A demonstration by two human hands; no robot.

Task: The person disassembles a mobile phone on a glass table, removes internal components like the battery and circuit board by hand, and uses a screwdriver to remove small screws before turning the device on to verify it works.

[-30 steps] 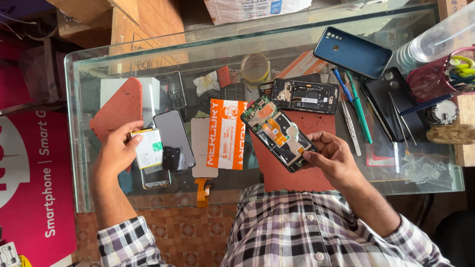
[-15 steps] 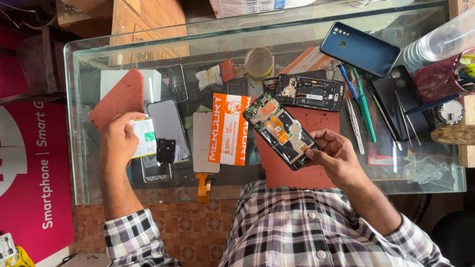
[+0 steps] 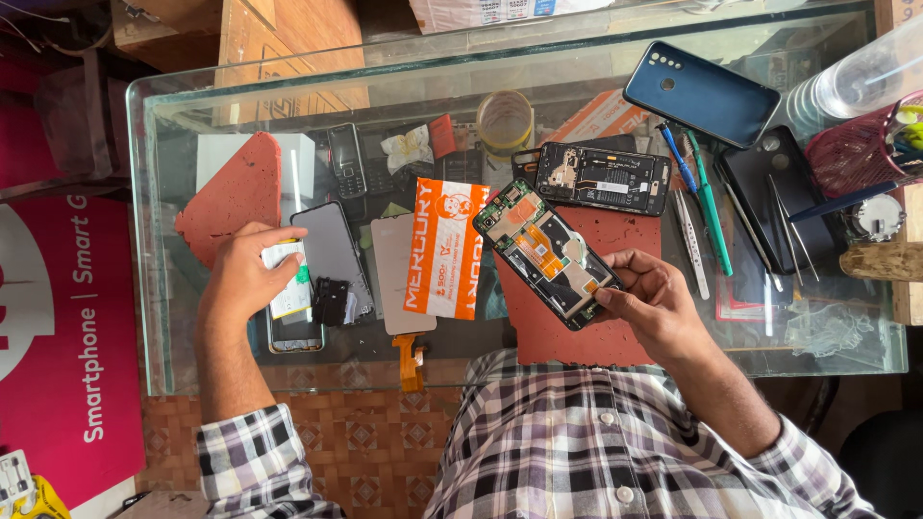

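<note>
- The right hand [image 3: 659, 308] comes in from the lower right over the glass table [image 3: 154, 192], wrist bent and fingers curled, pinching the lower end of an opened phone [image 3: 546, 252] between thumb and fingertips.
- That opened phone sits tilted on a diagonal, its circuit side up, raised over a red mat [image 3: 567, 327] in the middle of the table.
- The left hand [image 3: 245, 284] reaches in from the lower left, forearm almost straight up the view, knuckles towards me; its fingers are closed round a small white battery [image 3: 286, 288] with a bit of green showing.
- Just right of that hand lies a dark screen panel [image 3: 332, 255], with a small black part [image 3: 330, 300] at its lower edge.
- Between the hands lies an orange and white packet [image 3: 447, 248], partly over a grey panel [image 3: 399, 288] with an orange flex tail.
- Beyond the opened phone lies a second open phone frame [image 3: 604, 179], and further back a blue back cover [image 3: 702, 93].
</note>
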